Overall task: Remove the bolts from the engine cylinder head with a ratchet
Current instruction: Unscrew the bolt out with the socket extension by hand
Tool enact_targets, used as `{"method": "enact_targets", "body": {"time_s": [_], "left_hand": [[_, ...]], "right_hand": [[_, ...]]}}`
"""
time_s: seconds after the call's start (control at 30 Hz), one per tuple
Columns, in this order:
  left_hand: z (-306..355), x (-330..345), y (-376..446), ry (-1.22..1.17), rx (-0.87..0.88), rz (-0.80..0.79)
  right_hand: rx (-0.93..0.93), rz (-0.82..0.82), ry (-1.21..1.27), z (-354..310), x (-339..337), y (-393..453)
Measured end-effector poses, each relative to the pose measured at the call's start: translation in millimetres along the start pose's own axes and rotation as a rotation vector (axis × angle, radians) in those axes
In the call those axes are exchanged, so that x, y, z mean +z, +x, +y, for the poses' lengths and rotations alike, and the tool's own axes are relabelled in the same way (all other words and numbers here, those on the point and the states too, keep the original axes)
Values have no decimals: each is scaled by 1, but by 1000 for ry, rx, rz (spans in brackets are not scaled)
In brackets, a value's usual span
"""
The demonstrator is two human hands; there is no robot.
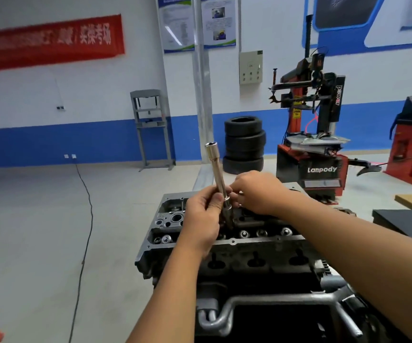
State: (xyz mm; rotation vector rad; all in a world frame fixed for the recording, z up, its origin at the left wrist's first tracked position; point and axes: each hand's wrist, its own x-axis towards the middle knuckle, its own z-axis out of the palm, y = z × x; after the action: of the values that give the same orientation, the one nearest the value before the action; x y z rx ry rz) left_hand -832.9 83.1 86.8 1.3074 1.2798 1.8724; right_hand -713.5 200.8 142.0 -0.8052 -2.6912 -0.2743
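Observation:
The grey engine cylinder head (234, 242) sits in front of me on a stand, with several bolts (244, 234) showing along its near row. My left hand (200, 219) grips the lower part of a long chrome socket extension (216, 169) that stands nearly upright above the head, its open socket end pointing up. My right hand (259, 191) is just to the right of the tool, fingertips pinching something small by the tool's shaft near a washer-like ring. What the fingers pinch is hidden. No ratchet handle shows.
A grey tubular stand frame (261, 303) runs below the engine. A stack of tyres (244, 144) and a red tyre changer (311, 157) stand behind. A dark tabletop (407, 221) lies at right. A black cable (86, 231) crosses the floor at left.

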Motion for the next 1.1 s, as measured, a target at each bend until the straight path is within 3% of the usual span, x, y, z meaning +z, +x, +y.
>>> {"method": "enact_targets", "body": {"time_s": [0.1,0.17,0.23,0.3,0.47,0.6,0.77,1.0,1.1], "left_hand": [[2,0,-2,-22,14,-3],[3,0,-3,-28,11,8],[5,4,-4,10,28,24],[5,7,-3,59,88,53],[-2,12,-4,187,188,43],[-2,8,-5,117,114,-141],[-1,5,-4,49,35,-89],[-8,8,-2,143,158,53],[-3,6,-1,272,209,-34]], "right_hand": [[10,128,-8,1,-6,-1],[104,381,405,-5,-3,-10],[200,589,1036,-29,3,-29],[185,567,1400,-54,12,-41],[233,625,1667,-67,20,-42],[220,625,1565,-62,19,-30],[232,528,1612,-61,21,-27],[259,730,1768,-72,24,-29],[260,842,1685,-73,27,-26]]}}
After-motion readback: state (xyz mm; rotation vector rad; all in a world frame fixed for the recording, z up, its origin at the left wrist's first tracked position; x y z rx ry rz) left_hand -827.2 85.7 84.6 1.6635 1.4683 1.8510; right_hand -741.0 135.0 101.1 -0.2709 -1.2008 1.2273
